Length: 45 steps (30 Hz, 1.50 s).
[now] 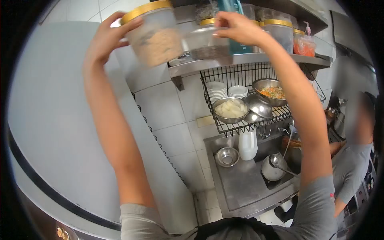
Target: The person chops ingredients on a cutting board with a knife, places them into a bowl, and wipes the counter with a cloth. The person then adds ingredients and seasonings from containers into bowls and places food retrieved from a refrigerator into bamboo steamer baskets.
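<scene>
Steel shelf (224,61), two hands (105,42) (241,30), one held jar (157,40)

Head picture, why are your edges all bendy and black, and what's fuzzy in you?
Head view: black corners and the curving shelf suggest a very wide lens; head view: the jar in the left hand is blurred, probably by motion; head view: the plates look clearer.

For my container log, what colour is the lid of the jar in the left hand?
The lid is golden yellow, clearest in the head view.
</scene>
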### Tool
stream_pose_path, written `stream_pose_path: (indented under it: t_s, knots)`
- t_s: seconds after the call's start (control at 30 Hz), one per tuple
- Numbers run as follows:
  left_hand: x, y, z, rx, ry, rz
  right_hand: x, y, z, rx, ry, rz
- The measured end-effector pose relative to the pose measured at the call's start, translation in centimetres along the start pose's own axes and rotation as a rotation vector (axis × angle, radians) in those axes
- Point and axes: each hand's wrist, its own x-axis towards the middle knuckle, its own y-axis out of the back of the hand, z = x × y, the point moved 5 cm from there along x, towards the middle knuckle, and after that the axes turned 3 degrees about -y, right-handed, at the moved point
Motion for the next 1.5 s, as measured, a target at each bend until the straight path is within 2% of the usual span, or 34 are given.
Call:
stream_pose_path:
  t_s: [0.07,0.13,0.17,0.23,0.27,0.33,0.37,0.43,0.47,0.53,0.6,0.67,0.73,0.77,0.8,0.83,0.87,0.9,0.93,1.0,1.07,1.13,1.17,1.2,1.27,1.3,1.33,1.4,1.43,1.5]
  knots:
    - [-2.8,2.0,0.1,-0.112,0.011,0.071,2.5,-3.6,1.5,-0.04,-0.065,0.031]
    - [-5.6,3.3,0.1,-0.171,0.018,0.152,3.5,-7.5,2.0,-0.462,0.07,0.351]
    - [-7.1,3.6,0.4,-0.188,0.02,0.166,3.6,-8.0,1.2,-0.473,0.048,0.35]
    - [-10.1,4.2,0.1,-0.216,0.026,0.266,1.5,-7.9,-2.0,-0.415,0.058,0.573]
    - [-11.2,4.1,-0.1,-0.227,0.034,0.25,0.4,-7.3,-2.9,-0.424,0.043,0.561]
    - [-13.9,3.9,0.0,-0.261,-0.017,0.302,-3.1,-5.4,-4.6,0.286,-0.136,0.486]
    - [-15.1,3.5,-0.4,-0.277,-0.004,0.286,-6.0,-5.8,-5.4,0.533,-0.202,0.4]
    - [-17.3,1.4,0.0,-0.337,-0.197,0.204,-13.7,-6.4,-9.1,1.124,-0.297,0.186]
    - [-18.4,-0.8,-0.1,-0.479,-0.213,0.121,-17.6,-7.5,-10.4,1.226,-0.32,0.108]
    - [-21.1,-6.4,1.5,-0.723,-0.225,-0.102,-26.5,-7.0,-14.2,1.204,-0.331,0.14]
    - [-24.4,-13.0,4.6,-0.913,-0.232,-0.336,-35.3,-9.1,-14.9,1.507,-0.671,0.373]
    - [-29.1,-18.7,7.6,-1.092,-0.225,-0.551,-46.2,-9.2,-16.2,1.456,-0.923,0.587]
    - [-33.9,-21.6,10.8,-0.861,-0.517,-0.689,-53.7,-7.4,-19.8,1.439,-1.077,0.785]
    - [-36.4,-22.4,12.1,-0.938,-0.545,-0.84,-56.9,-5.9,-22.1,1.41,-1.131,0.888]
    - [-37.1,-22.6,13.2,-0.999,-0.575,-0.911,-58.9,-4.4,-24.5,1.38,-1.102,0.861]
    - [-37.2,-22.2,14.3,-0.938,-0.725,-0.984,-60.3,-3.2,-27.2,1.352,-1.075,0.827]
    - [-37.9,-22.1,15.2,-0.874,-0.873,-1.039,-62.1,-2.3,-29.7,1.302,-1.108,0.904]
    - [-38.7,-22.0,16.6,-0.989,-0.989,-0.934,-63.8,-1.9,-32.4,1.308,-1.143,0.914]
    - [-40.3,-22.4,18.2,-1.066,-1.022,-0.981,-65.7,-1.6,-35.3,1.299,-1.179,0.932]
    - [-45.1,-21.8,22.4,-1.105,-1.449,-1.186,-67.5,-0.7,-40.0,1.278,-1.238,0.941]
    - [-48.6,-20.1,25.7,-1.22,-1.584,-1.192,-68.7,0.1,-44.5,1.088,-1.307,0.894]
    - [-52.7,-19.4,27.1,-1.315,-1.721,-1.297,-68.2,1.2,-49.4,0.991,-1.35,1.003]
    - [-54.5,-19.3,28.0,-1.552,-1.603,-1.267,-68.3,1.8,-51.4,0.961,-1.382,1.051]
    - [-57.0,-18.7,28.6,-1.588,-1.64,-1.271,-67.9,2.6,-53.9,0.918,-1.38,1.09]
    - [-59.1,-17.3,29.9,-1.771,-1.356,-1.068,-67.3,3.7,-58.7,0.732,-1.371,1.067]
    - [-60.5,-16.4,30.8,-1.722,-1.248,-1.217,-67.7,3.8,-61.2,0.634,-1.375,1.132]
    - [-60.9,-14.8,31.9,-1.743,-1.268,-1.225,-67.5,3.9,-63.7,0.607,-1.373,1.155]
    - [-61.5,-12.3,34.6,-1.611,-1.115,-1.852,-66.4,4.5,-68.4,0.38,-1.428,1.25]
    - [-62.2,-10.8,35.4,-1.591,-1.219,-1.987,-66.8,4.4,-70.6,0.294,-1.411,1.288]
    - [-64.1,-9.0,37.1,-1.573,-1.224,-2.001,-66.7,4.0,-74.4,0.241,-1.381,1.391]
